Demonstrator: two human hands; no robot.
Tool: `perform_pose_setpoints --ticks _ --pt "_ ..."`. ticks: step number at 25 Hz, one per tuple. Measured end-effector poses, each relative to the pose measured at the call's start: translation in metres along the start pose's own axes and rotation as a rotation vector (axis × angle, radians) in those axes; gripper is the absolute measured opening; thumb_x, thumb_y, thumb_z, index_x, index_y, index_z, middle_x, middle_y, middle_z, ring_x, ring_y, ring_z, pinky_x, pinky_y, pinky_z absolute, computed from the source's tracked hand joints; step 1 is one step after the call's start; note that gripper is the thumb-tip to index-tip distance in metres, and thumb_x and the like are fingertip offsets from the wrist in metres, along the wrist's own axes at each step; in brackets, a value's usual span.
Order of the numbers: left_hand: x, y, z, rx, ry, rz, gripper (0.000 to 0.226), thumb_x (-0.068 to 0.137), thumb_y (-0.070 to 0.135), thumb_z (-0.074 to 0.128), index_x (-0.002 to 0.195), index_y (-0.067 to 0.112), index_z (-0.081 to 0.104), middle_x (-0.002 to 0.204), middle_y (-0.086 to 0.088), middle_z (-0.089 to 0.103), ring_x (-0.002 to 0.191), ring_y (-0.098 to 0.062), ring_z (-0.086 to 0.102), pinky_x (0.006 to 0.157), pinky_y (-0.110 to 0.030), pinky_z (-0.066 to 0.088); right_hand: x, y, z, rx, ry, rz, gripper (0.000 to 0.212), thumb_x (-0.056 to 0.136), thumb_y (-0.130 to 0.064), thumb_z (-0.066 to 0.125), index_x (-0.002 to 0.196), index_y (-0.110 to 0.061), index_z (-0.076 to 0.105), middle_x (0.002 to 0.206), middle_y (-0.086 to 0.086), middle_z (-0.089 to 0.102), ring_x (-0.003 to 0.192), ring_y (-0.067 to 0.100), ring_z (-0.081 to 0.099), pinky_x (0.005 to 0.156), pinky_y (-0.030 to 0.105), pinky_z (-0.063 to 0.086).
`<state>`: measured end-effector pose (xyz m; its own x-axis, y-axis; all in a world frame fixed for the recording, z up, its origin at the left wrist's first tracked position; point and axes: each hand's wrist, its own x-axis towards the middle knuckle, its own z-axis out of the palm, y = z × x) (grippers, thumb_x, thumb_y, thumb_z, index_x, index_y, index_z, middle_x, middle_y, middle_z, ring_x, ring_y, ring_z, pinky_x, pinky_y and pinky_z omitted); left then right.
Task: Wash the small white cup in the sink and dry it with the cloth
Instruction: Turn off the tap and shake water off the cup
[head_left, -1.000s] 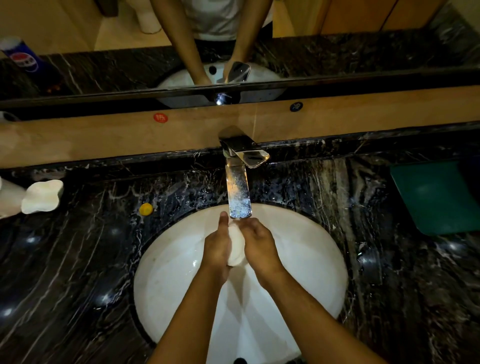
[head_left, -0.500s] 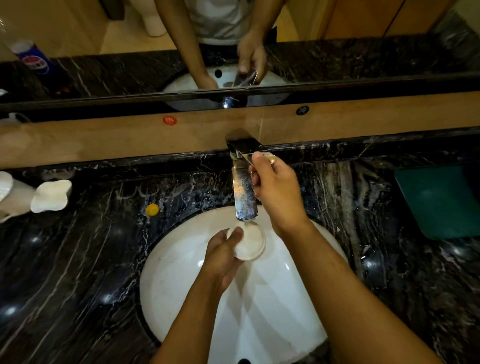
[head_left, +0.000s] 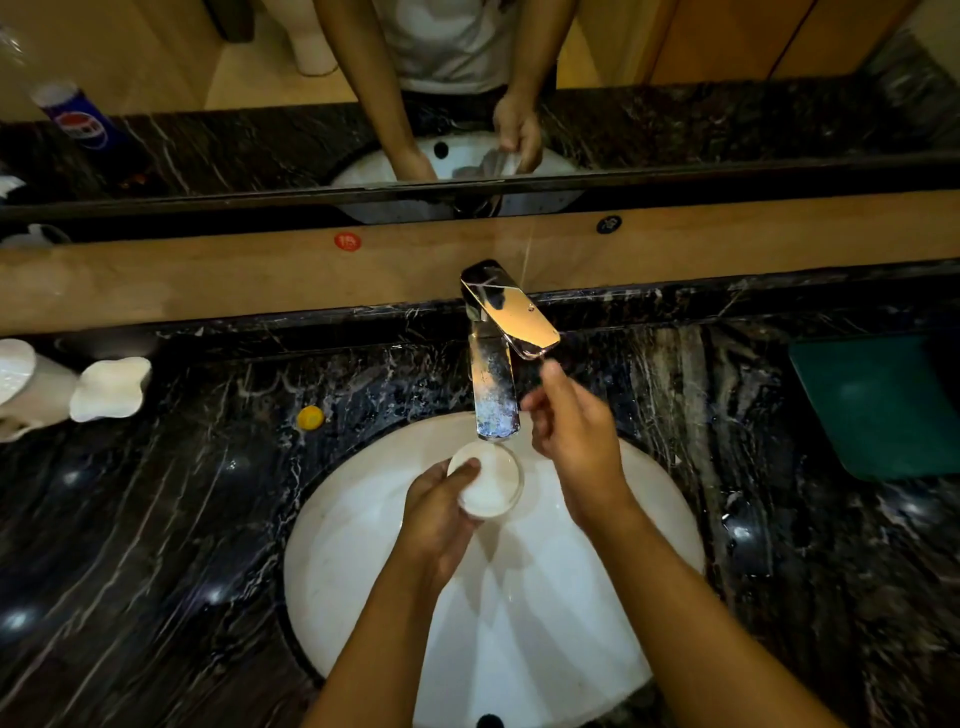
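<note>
The small white cup (head_left: 493, 486) is held mouth-up right under the spout of the chrome tap (head_left: 493, 395), above the white oval sink (head_left: 654, 525). My left hand (head_left: 441, 519) grips the cup from its left side, thumb on the rim. My right hand (head_left: 571, 431) hovers just right of the spout and below the raised tap lever (head_left: 514, 312), fingers loosely apart and holding nothing. A green cloth (head_left: 878, 405) lies flat on the counter at the far right.
The black marble counter (head_left: 156, 519) surrounds the sink. At the left edge stand a white container (head_left: 26, 384) and a white wavy dish (head_left: 111, 387); a small yellow object (head_left: 310, 417) lies near the sink rim. A mirror (head_left: 467, 104) runs behind the wooden ledge (head_left: 208, 270).
My right hand left the cup, went up to the tap lever, and has now come down off it beside the spout. The lever is raised. My left hand now holds the cup alone, mouth-up.
</note>
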<state>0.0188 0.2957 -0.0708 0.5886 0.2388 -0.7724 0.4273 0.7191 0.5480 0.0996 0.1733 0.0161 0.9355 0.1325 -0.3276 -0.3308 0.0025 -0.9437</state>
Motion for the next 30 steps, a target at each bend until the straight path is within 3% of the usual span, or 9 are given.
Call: perform_pose_setpoints --ticks 3,6,8,11,16,19,23,26,30 --pt "-0.008 -0.004 -0.001 0.017 0.025 0.025 0.031 0.096 -0.002 0.061 0.127 -0.008 0.06 0.128 -0.031 0.067 0.111 -0.044 0.067 0.095 -0.057 0.054 -0.027 0.048 -0.014 -0.228 0.049 0.072 0.02 0.099 -0.02 0.055 0.086 -0.026 0.07 0.082 -0.013 0.064 0.073 0.011 0.057 0.064 0.02 0.043" --pt "-0.016 -0.014 -0.007 0.058 0.046 0.05 0.027 0.092 -0.007 0.064 0.119 -0.005 0.063 0.121 -0.03 0.069 0.108 -0.044 0.068 0.09 -0.052 0.057 -0.055 0.086 -0.023 -0.464 -0.176 0.09 0.059 0.087 -0.001 0.063 0.125 -0.046 0.057 0.132 -0.003 0.047 0.115 0.007 0.054 0.086 0.008 0.047" --pt "-0.02 -0.023 -0.01 0.115 0.083 0.065 0.023 0.089 -0.006 0.067 0.113 -0.006 0.068 0.112 -0.03 0.073 0.103 -0.045 0.072 0.088 -0.051 0.059 -0.067 0.099 -0.023 -0.577 -0.351 -0.028 0.078 0.08 -0.001 0.064 0.146 -0.038 0.044 0.149 -0.005 0.031 0.138 0.008 0.038 0.111 0.016 0.038" --pt "-0.026 -0.031 -0.006 0.216 0.188 0.1 0.008 0.086 0.004 0.074 0.092 0.0 0.077 0.09 -0.023 0.079 0.087 -0.04 0.077 0.074 -0.043 0.062 -0.071 0.106 -0.022 -0.726 -0.493 -0.132 0.08 0.085 -0.004 0.065 0.155 -0.024 0.032 0.16 -0.003 0.024 0.147 0.01 0.03 0.119 0.017 0.026" --pt "-0.031 -0.026 0.008 0.373 0.214 0.145 0.027 0.093 0.033 0.071 0.081 0.011 0.078 0.074 -0.007 0.079 0.073 -0.023 0.076 0.067 -0.033 0.058 -0.076 0.095 -0.025 -0.96 -0.385 -0.17 0.068 0.091 -0.018 0.066 0.154 -0.018 0.039 0.159 0.0 0.036 0.142 0.017 0.042 0.111 0.013 0.025" --pt "-0.034 -0.025 0.014 0.724 0.183 0.171 0.046 0.101 0.055 0.044 0.086 0.019 0.069 0.084 0.001 0.072 0.081 -0.016 0.068 0.073 -0.033 0.053 -0.078 0.084 -0.027 -0.933 -0.253 -0.09 0.05 0.088 -0.018 0.063 0.138 -0.017 0.055 0.133 0.003 0.063 0.118 0.021 0.062 0.097 0.019 0.044" --pt "-0.044 -0.024 0.008 0.864 0.098 0.359 0.023 0.105 0.038 0.047 0.09 0.025 0.06 0.095 0.001 0.069 0.085 -0.017 0.065 0.069 -0.026 0.046 -0.069 0.061 -0.03 -0.722 -0.057 0.119 0.019 0.091 -0.019 0.053 0.108 -0.011 0.06 0.092 0.007 0.071 0.068 0.021 0.074 0.062 0.042 0.063" --pt "-0.055 -0.017 0.001 0.837 0.033 0.361 0.015 0.097 0.02 0.064 0.106 0.023 0.053 0.101 0.002 0.066 0.088 -0.024 0.07 0.073 -0.036 0.06 -0.073 0.045 -0.028 -0.559 -0.077 0.148 0.02 0.092 -0.012 0.049 0.111 -0.015 0.054 0.09 0.0 0.067 0.057 0.018 0.074 0.043 0.035 0.058" --pt "-0.07 -0.003 0.005 0.561 -0.059 0.203 0.017 0.1 0.016 0.058 0.107 0.011 0.072 0.1 -0.013 0.077 0.085 -0.026 0.073 0.062 -0.032 0.06 -0.075 0.033 -0.028 -0.459 -0.087 0.184 0.021 0.097 -0.017 0.044 0.113 -0.011 0.056 0.087 0.005 0.066 0.047 0.015 0.064 0.039 0.027 0.046"
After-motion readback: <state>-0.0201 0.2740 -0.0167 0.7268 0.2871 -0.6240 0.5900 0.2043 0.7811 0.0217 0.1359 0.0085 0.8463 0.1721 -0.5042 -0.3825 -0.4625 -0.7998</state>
